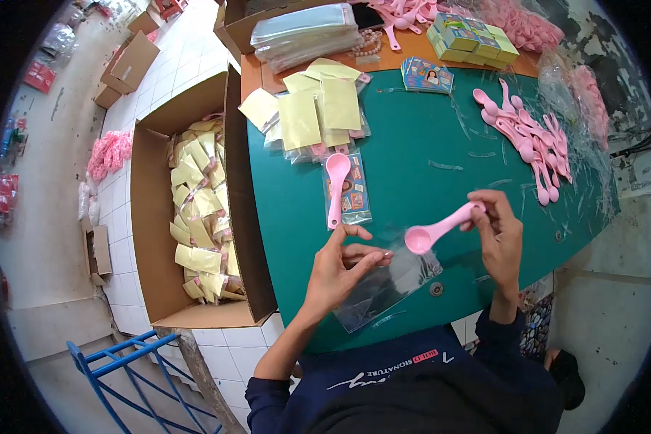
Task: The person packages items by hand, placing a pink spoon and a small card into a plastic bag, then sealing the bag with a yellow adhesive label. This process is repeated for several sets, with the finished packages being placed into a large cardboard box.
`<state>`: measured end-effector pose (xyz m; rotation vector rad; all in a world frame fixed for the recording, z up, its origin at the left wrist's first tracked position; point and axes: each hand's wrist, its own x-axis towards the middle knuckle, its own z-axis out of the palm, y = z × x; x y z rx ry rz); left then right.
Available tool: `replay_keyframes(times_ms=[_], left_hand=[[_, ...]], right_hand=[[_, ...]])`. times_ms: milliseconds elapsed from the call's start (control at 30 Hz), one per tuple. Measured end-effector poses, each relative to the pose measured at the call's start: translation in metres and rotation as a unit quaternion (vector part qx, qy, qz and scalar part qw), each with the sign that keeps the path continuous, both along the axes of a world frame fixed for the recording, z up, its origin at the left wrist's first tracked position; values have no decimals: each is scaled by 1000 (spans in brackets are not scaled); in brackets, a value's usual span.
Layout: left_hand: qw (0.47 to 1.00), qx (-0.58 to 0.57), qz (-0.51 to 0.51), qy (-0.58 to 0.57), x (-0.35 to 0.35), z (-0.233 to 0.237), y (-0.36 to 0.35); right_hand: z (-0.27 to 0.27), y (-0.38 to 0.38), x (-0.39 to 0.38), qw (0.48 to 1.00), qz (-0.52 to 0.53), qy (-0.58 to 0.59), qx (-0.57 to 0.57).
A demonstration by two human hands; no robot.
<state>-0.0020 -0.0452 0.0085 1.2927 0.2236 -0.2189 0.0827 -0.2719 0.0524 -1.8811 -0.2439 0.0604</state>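
Observation:
My right hand (498, 231) pinches a pink measuring spoon (437, 232) by the end of its handle, the bowl pointing left. Just below that bowl lies a clear plastic bag (387, 291), its upper edge between the thumb and fingers of my left hand (340, 271). Beyond my left hand, another pink spoon (336, 188) rests on a small bag with a printed card (356, 189) inside. Behind it, several filled bags with pale yellow cards (300, 119) are piled up.
Loose pink spoons (528, 137) lie at the right of the green table (405, 159). Printed cards (425, 75), card stacks (474, 40) and empty bags (307, 32) stand at the back. A cardboard box (152, 217) of filled bags and a blue metal frame (134, 362) are left.

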Motion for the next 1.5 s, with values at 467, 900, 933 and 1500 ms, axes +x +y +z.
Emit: replay_keyframes(times_ms=[467, 900, 933, 1500], left_hand=[[997, -55, 7, 45, 1, 4, 5], [999, -14, -32, 28, 1, 9, 7], [999, -8, -39, 26, 2, 12, 5], [989, 80, 56, -108, 0, 32, 9]], right_hand=[[9, 33, 1, 991, -8, -128, 41], [8, 38, -5, 994, 49, -75, 56], [8, 40, -6, 994, 64, -63, 55], [45, 67, 37, 886, 398, -237, -13]])
